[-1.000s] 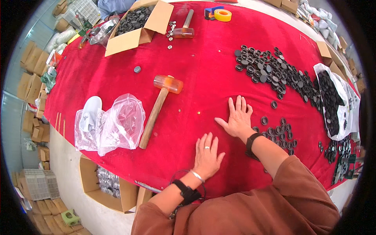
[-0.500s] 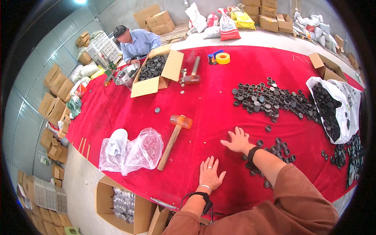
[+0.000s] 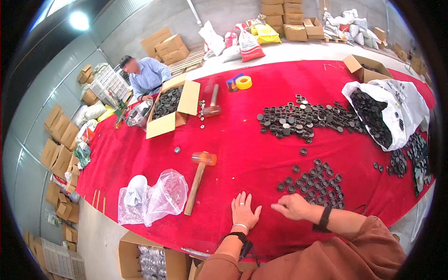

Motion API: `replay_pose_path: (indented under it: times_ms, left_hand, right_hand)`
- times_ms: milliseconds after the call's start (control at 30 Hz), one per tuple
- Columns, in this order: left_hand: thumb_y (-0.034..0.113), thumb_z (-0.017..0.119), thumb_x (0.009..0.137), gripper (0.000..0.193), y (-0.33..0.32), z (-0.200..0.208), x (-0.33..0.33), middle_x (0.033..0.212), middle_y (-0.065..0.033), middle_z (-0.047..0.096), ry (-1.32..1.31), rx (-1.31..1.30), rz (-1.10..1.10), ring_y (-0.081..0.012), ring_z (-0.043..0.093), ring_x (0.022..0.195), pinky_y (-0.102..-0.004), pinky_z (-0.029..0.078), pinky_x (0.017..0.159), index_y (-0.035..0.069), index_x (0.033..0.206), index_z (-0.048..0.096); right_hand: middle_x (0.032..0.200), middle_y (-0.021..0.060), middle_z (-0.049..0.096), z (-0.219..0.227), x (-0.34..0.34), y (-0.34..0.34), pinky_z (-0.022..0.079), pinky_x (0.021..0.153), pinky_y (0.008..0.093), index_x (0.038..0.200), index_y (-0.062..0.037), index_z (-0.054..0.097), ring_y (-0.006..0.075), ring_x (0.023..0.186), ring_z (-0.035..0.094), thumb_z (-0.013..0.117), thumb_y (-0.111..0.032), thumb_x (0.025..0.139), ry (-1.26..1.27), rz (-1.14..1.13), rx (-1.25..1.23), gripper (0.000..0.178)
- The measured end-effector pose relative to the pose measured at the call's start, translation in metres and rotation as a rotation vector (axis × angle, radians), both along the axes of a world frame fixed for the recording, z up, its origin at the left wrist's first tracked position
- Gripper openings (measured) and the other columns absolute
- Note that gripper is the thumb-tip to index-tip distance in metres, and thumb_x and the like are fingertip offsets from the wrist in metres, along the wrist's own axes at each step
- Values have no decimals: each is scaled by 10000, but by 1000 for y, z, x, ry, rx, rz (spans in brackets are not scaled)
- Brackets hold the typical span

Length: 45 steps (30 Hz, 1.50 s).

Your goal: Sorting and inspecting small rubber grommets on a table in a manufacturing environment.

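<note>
My left hand (image 3: 245, 212) lies flat on the red cloth (image 3: 224, 158), fingers spread and holding nothing. To its right, my right hand (image 3: 293, 206) is low over the cloth with its fingers curled in; whether anything is inside is hidden. Just beyond and right of it sits a loose cluster of round black caps (image 3: 311, 183), mostly hollow side up. A single black cap (image 3: 303, 151) lies between this cluster and a larger spread of caps (image 3: 308, 118) farther off. Left of my left hand rests a mallet (image 3: 198, 182) with a wooden handle and orange head.
A clear plastic bag (image 3: 161, 198) lies at the left. Farther back are a carton of black pieces (image 3: 190, 99), a second mallet (image 3: 212, 110) and yellow tape (image 3: 243, 82). A white sack (image 3: 406, 102) spills caps at right. Across the table sits a person (image 3: 148, 77).
My right hand has drawn back toward me from beyond the near caps, and its spread fingers have curled. The near cluster shows more fully. The view has shifted; my left hand stays flat.
</note>
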<state>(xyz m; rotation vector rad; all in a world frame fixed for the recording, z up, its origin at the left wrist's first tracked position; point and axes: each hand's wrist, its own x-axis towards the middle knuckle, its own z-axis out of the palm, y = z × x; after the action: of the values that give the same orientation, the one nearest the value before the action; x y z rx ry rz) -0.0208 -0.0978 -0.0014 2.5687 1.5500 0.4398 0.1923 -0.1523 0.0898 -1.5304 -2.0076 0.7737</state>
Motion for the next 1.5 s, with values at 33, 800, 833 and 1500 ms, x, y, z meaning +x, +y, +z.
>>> replay_pose_path:
  times_ms: [33,800,833,1500]
  left_hand:
    - [467,575,807,630,1,-2,-1,1369,-179,414,-3,10,11,-325,318,1305,-490,210,1091,47,1269,493]
    - [405,595,808,616,0,-6,-2,1360,-206,401,-84,48,-7,-359,314,1299,-501,197,1098,6,1264,484]
    - [403,595,809,615,1,-3,-2,1360,-203,403,-74,53,-1,-355,316,1299,-496,197,1099,5,1264,483]
    - [418,582,826,611,1,-12,0,1383,-183,389,-18,27,17,-349,310,1301,-475,207,1094,36,1289,465]
  right_hand:
    - [719,184,627,0,2,-12,496,594,434,762,-27,659,347,655,621,579,-371,871,-3,26,-19,369]
    - [668,15,579,111,65,-25,429,555,267,733,-12,633,67,624,503,603,-190,884,455,-352,209,235]
    - [754,15,617,132,74,-23,450,620,244,825,-11,665,68,692,540,596,-177,888,500,-286,276,191]
    - [1109,111,551,263,175,-5,470,763,302,1213,4,486,174,942,511,437,-300,960,16,517,399,398]
